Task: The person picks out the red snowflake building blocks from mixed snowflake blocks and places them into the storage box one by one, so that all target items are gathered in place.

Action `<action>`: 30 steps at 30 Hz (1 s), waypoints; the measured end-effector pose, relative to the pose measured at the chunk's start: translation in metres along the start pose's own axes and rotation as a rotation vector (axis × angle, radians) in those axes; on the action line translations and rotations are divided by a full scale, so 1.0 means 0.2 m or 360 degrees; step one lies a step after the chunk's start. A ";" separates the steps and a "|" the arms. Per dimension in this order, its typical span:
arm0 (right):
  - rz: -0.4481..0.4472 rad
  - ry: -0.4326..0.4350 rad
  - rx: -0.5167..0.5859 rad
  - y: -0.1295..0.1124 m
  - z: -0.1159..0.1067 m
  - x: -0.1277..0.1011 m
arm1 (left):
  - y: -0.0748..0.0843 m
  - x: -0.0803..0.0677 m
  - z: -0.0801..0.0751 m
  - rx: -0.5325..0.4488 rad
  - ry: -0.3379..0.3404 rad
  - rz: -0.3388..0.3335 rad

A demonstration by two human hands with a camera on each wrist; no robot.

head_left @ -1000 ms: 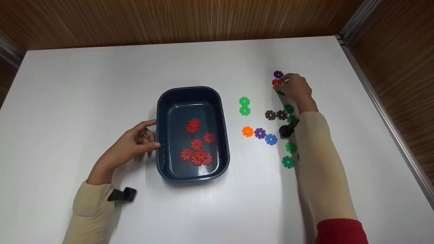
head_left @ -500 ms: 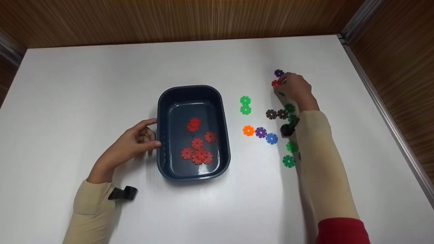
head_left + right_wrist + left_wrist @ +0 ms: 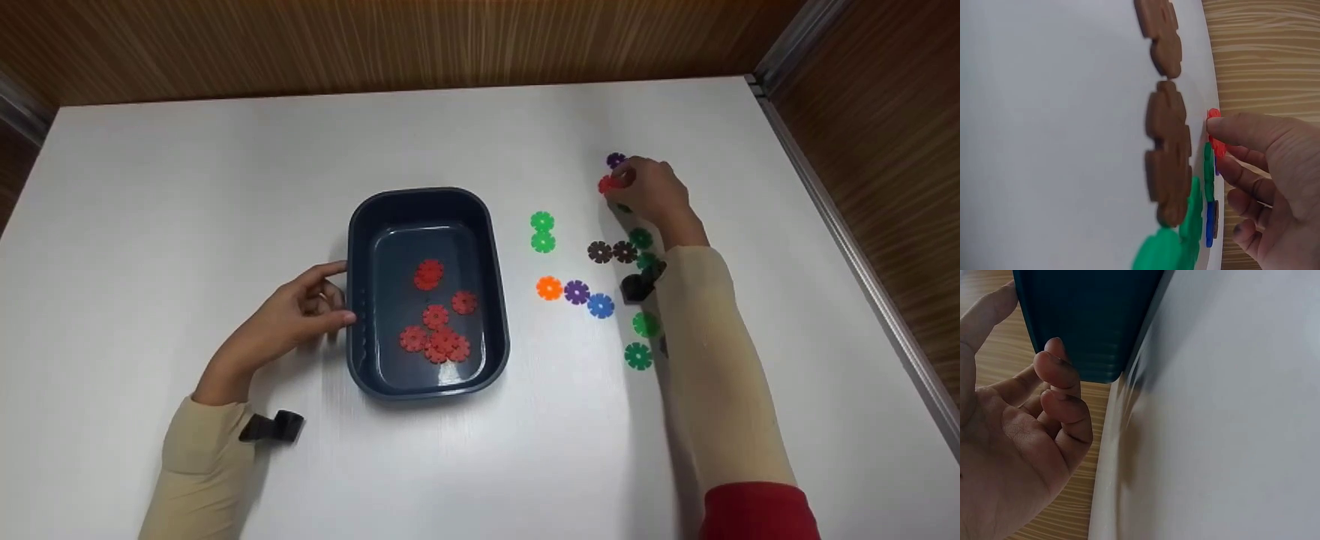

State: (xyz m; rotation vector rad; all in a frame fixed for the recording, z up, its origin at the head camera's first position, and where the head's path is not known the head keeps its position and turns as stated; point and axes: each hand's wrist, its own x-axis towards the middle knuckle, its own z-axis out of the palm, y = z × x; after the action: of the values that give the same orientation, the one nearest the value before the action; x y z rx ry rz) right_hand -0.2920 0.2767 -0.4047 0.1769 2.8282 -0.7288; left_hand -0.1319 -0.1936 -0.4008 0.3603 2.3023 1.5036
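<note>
My right hand (image 3: 652,191) pinches a red notched plastic disc (image 3: 605,184) between thumb and fingers at the far right. In the right wrist view the thumb lies on the red disc (image 3: 1219,147), near a green disc (image 3: 1208,171) and a blue one (image 3: 1210,225). A purple disc (image 3: 616,160) lies just beyond the fingers. My left hand (image 3: 283,322) holds the left side of the dark blue tub (image 3: 495,300), thumb at the rim and index finger against the wall. Two other fingers curl free beside the tub (image 3: 1089,320) in the left wrist view. Several red discs (image 3: 435,316) lie inside it.
Between tub and right arm lie light green discs (image 3: 542,222), brown discs (image 3: 599,252), and orange (image 3: 549,288), purple (image 3: 577,292) and blue (image 3: 600,306) discs. Green discs (image 3: 638,356) border the right sleeve, which hides part of the table. Wood-patterned panels (image 3: 420,45) stand behind and at right.
The red disc has shifted slightly left in my right fingers, away from the purple disc. My left hand and the tub have stayed in place.
</note>
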 end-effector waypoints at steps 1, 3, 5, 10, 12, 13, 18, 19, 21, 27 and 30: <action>0.0001 0.0005 0.0001 0.00 0.00 0.00 | 0.00 0.00 0.00 0.0000 -0.0001 0.0001; 0.0004 0.0006 0.0001 0.00 0.00 0.00 | 0.00 0.00 0.00 -0.0001 0.0000 0.0000; 0.0003 0.0000 0.0008 0.00 0.00 0.00 | 0.00 0.00 0.00 -0.0005 0.0000 -0.0003; 0.0011 -0.0028 0.0048 0.01 0.00 -0.01 | 0.01 0.00 0.00 -0.0010 -0.0003 0.0007; 0.0018 -0.0034 0.0068 0.01 0.00 -0.01 | 0.01 0.00 0.00 -0.0017 -0.0005 0.0014; 0.0025 -0.0037 0.0080 0.01 0.00 -0.01 | 0.01 0.00 0.00 -0.0020 -0.0004 0.0016; 0.0034 -0.0050 0.0135 0.00 0.00 -0.01 | 0.01 -0.01 0.00 -0.0040 -0.0001 0.0020; 0.0029 -0.0046 0.0145 0.00 0.00 -0.01 | 0.01 -0.01 0.00 -0.0037 -0.0001 0.0021; 0.0017 -0.0032 0.0158 0.00 0.00 -0.01 | 0.01 -0.01 0.00 -0.0030 -0.0003 0.0025; -0.0010 0.0014 0.0235 -0.02 0.00 -0.02 | 0.01 -0.01 0.00 0.0000 -0.0002 0.0013; -0.0048 0.0037 0.0323 -0.04 0.00 -0.03 | 0.01 -0.01 0.00 0.0004 -0.0002 -0.0003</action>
State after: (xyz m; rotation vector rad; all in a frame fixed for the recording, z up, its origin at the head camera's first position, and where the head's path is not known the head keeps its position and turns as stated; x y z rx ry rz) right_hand -0.2878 0.2699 -0.3996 0.1764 2.7802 -1.0266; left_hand -0.1304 -0.1933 -0.3996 0.3594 2.3032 1.4997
